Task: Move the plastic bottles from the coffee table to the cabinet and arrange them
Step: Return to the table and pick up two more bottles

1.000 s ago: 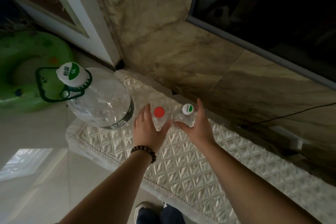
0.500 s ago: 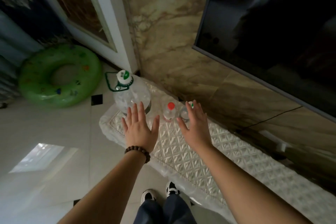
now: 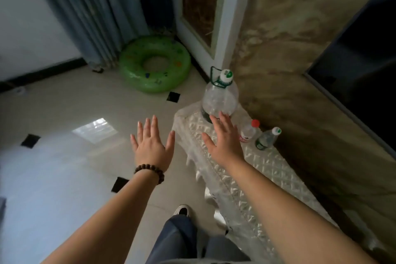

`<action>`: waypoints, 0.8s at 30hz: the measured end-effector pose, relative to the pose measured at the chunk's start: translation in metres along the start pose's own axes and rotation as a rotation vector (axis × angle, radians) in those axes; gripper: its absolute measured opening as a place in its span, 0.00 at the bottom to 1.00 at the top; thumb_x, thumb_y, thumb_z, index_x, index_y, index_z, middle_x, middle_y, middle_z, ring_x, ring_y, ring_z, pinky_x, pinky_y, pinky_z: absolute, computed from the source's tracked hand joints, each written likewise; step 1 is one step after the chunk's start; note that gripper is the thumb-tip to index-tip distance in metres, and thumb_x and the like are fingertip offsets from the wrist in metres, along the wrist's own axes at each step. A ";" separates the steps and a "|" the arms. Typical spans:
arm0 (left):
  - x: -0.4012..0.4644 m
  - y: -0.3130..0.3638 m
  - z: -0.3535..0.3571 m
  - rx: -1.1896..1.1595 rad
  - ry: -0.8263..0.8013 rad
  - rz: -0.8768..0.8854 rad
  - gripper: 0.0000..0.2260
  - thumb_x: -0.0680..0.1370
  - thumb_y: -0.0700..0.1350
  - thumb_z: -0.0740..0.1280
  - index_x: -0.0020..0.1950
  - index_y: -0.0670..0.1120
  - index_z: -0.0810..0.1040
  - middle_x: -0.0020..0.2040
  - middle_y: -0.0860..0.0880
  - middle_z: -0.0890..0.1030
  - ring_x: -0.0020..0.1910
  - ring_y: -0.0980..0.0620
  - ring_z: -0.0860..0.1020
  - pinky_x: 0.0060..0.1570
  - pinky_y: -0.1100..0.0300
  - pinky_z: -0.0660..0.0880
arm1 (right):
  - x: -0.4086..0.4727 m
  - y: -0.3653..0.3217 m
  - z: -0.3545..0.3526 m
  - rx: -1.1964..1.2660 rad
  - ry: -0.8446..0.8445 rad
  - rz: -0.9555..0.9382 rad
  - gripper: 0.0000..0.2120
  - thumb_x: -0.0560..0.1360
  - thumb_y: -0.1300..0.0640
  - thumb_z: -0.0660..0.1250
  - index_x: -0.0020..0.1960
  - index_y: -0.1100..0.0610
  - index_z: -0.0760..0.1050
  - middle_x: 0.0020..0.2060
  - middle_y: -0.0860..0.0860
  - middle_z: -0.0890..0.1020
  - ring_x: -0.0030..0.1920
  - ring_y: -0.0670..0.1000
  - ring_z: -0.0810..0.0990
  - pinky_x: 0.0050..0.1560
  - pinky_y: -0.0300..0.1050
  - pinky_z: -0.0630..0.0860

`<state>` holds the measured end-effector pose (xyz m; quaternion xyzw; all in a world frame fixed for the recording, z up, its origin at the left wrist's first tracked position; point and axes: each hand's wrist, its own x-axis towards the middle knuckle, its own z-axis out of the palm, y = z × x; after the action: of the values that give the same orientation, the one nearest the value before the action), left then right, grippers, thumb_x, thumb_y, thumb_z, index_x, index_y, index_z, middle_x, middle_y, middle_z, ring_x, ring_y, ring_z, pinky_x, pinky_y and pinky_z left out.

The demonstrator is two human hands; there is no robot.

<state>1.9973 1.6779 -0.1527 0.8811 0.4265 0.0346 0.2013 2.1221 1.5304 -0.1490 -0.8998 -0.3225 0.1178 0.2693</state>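
Note:
Three clear plastic bottles stand in a row at the left end of the low cabinet [image 3: 267,169], which wears a white quilted cover. The large jug [image 3: 220,98] has a green handle and a white-green cap. To its right are a small red-capped bottle [image 3: 248,132] and a small green-labelled bottle [image 3: 266,139]. My right hand [image 3: 225,141] hovers flat and empty over the cabinet's corner, just in front of the jug. My left hand [image 3: 152,146], with a bead bracelet on the wrist, is spread open over the floor, left of the cabinet.
A green inflatable swim ring [image 3: 154,63] lies on the tiled floor by blue curtains [image 3: 96,13]. A dark TV screen [image 3: 364,53] hangs on the marble wall above the cabinet. A white door frame [image 3: 222,28] stands behind the jug. My legs and shoe show below.
Both hands let go of the two small bottles and drew back, open. The view pulled away and swung left, so the cabinet and bottles now sit farther off to the right.

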 end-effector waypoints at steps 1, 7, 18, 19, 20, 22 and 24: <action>-0.010 -0.008 -0.003 -0.005 0.018 -0.043 0.32 0.78 0.64 0.48 0.78 0.51 0.47 0.78 0.50 0.50 0.77 0.50 0.44 0.75 0.47 0.41 | -0.002 -0.007 0.003 -0.006 -0.017 -0.040 0.29 0.79 0.44 0.58 0.76 0.52 0.57 0.77 0.53 0.52 0.77 0.52 0.46 0.74 0.52 0.42; -0.099 -0.044 -0.005 -0.038 0.151 -0.301 0.31 0.79 0.63 0.49 0.78 0.51 0.46 0.79 0.50 0.50 0.77 0.50 0.44 0.74 0.48 0.40 | -0.045 -0.023 0.023 -0.025 -0.174 -0.242 0.29 0.78 0.43 0.57 0.76 0.51 0.56 0.78 0.53 0.51 0.77 0.51 0.45 0.76 0.55 0.46; -0.336 -0.099 -0.003 -0.102 0.371 -0.803 0.31 0.79 0.61 0.53 0.78 0.50 0.49 0.78 0.48 0.52 0.77 0.49 0.46 0.74 0.44 0.42 | -0.202 -0.058 0.059 -0.090 -0.539 -0.596 0.30 0.79 0.41 0.55 0.77 0.47 0.51 0.78 0.48 0.48 0.77 0.48 0.42 0.76 0.51 0.40; -0.357 -0.106 -0.005 -0.110 0.398 -0.856 0.31 0.79 0.60 0.54 0.78 0.50 0.50 0.78 0.47 0.52 0.77 0.48 0.46 0.74 0.44 0.41 | -0.217 -0.068 0.065 -0.093 -0.569 -0.641 0.30 0.79 0.41 0.55 0.77 0.48 0.52 0.78 0.48 0.48 0.77 0.48 0.42 0.76 0.50 0.39; -0.378 -0.112 -0.007 -0.115 0.429 -0.906 0.31 0.79 0.60 0.55 0.78 0.49 0.50 0.78 0.47 0.53 0.77 0.48 0.46 0.73 0.44 0.41 | -0.230 -0.078 0.071 -0.095 -0.593 -0.686 0.30 0.78 0.41 0.56 0.77 0.48 0.52 0.78 0.49 0.49 0.77 0.48 0.43 0.75 0.49 0.39; -0.420 -0.124 -0.011 -0.117 0.488 -1.014 0.31 0.79 0.60 0.56 0.77 0.49 0.52 0.78 0.46 0.55 0.77 0.47 0.48 0.74 0.44 0.43 | -0.260 -0.098 0.083 -0.097 -0.646 -0.780 0.30 0.78 0.42 0.57 0.76 0.49 0.53 0.78 0.49 0.49 0.77 0.48 0.44 0.75 0.49 0.38; -0.463 -0.136 -0.013 -0.109 0.538 -1.125 0.31 0.78 0.60 0.56 0.77 0.49 0.53 0.77 0.45 0.57 0.77 0.47 0.50 0.74 0.44 0.44 | -0.292 -0.118 0.095 -0.098 -0.699 -0.867 0.29 0.78 0.43 0.58 0.76 0.50 0.55 0.78 0.50 0.51 0.77 0.49 0.44 0.75 0.49 0.39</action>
<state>1.6002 1.4034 -0.1416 0.4708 0.8584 0.1656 0.1190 1.8010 1.4572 -0.1498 -0.6035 -0.7382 0.2727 0.1280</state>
